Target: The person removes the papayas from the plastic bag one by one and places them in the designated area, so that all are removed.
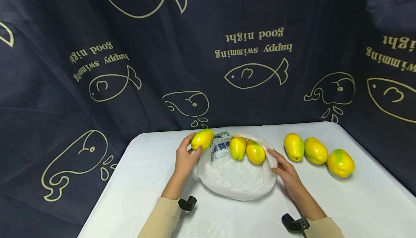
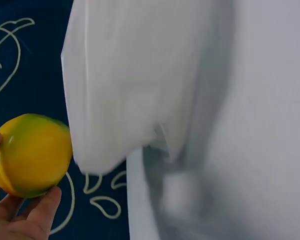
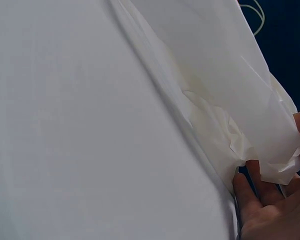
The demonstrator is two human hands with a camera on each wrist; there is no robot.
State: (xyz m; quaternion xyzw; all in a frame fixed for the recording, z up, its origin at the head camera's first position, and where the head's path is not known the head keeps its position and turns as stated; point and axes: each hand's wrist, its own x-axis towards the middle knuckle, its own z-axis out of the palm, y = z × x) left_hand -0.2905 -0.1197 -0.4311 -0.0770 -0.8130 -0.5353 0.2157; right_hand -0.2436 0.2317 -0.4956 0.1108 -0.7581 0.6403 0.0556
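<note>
My left hand (image 1: 187, 156) grips a glossy yellow-green fruit, papaya-like in shape (image 1: 202, 139), between thumb and fingers. It holds this fruit above the left rim of a white plastic bag (image 1: 240, 191). The left wrist view shows the held fruit (image 2: 34, 155) beside the hanging white plastic. Inside the bag's wide mouth lie two similar fruits, a left one (image 1: 238, 148) and a right one (image 1: 255, 152). My right hand (image 1: 287, 171) pinches the bag's right edge; in the right wrist view crumpled plastic (image 3: 280, 167) lies between thumb and fingers.
To the right of the bag, three more yellow-green fruits lie in a slanting row: one at left (image 1: 294, 147), one in the middle (image 1: 316, 150) and one at right (image 1: 340, 163). The white table (image 1: 136, 180) ends at a dark printed curtain (image 1: 195, 57) behind and at the sides.
</note>
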